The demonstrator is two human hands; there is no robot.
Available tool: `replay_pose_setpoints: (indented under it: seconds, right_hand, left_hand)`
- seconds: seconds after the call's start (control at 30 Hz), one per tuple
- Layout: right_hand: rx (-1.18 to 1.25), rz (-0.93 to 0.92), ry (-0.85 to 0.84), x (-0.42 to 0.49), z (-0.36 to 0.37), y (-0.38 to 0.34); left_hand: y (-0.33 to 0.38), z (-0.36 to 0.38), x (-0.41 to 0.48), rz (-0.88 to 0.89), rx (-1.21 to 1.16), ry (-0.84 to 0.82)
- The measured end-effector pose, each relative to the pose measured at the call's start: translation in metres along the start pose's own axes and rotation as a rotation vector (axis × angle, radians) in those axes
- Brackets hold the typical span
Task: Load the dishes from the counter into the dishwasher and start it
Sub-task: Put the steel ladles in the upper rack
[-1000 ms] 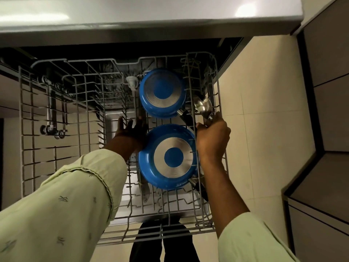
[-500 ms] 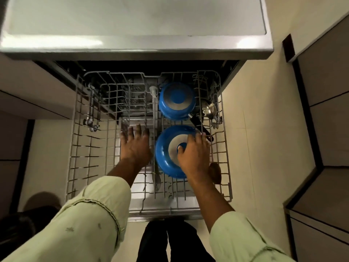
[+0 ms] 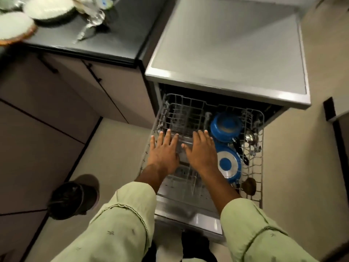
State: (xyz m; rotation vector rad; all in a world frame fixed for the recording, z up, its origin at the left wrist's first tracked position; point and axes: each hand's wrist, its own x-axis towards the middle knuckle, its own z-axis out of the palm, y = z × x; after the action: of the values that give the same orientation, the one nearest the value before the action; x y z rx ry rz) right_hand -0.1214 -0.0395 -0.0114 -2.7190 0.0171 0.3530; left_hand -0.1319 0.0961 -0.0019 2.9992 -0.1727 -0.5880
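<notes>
The dishwasher's wire rack [image 3: 255, 173] is pulled out over the open door. Two blue pans lie upside down along its right side, the far pan [image 3: 225, 125] and the near pan [image 3: 229, 165]. A steel ladle [image 3: 250, 138] and a brown wooden spoon [image 3: 249, 186] rest at the rack's right edge. My left hand [image 3: 164, 150] hovers flat over the rack's left part, fingers spread, holding nothing. My right hand [image 3: 202, 150] is spread beside the near pan and empty. On the dark counter [image 3: 120, 27] at the upper left lie white plates [image 3: 49, 8] and a blurred steel utensil [image 3: 90, 21].
The dishwasher's grey top [image 3: 230, 44] juts out above the rack. Cabinet fronts [image 3: 79, 91] run along the left. A dark bin [image 3: 73, 197] stands on the tiled floor at the left of the open door [image 3: 188, 214]. A dark cabinet edge [image 3: 329, 110] is at the right.
My right hand has come off the near blue pan and moved left; both hands are now spread over the rack. The view has pulled back and swung left, which brings the counter and plates into sight.
</notes>
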Motion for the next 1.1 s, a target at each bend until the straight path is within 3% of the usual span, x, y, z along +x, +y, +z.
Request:
replay_pose_setpoints:
  seconds: [0.37,0.63,1.1]
  right_hand:
    - [-0.050,-0.116,0.229,-0.044,-0.005,-0.197]
    - [-0.129,-0.283,0.295,-0.050,-0.012,-0.355]
    - [-0.086,-0.313,0.339,0.044,-0.021,-0.467]
  left_hand:
    - [-0.176,-0.091,-0.096,-0.033,-0.043,0.247]
    - [-0.297,-0.146,-0.143,-0.116,-0.061,0.470]
    - [-0.421,-0.206,-0.099,-0.153,-0.031,0.479]
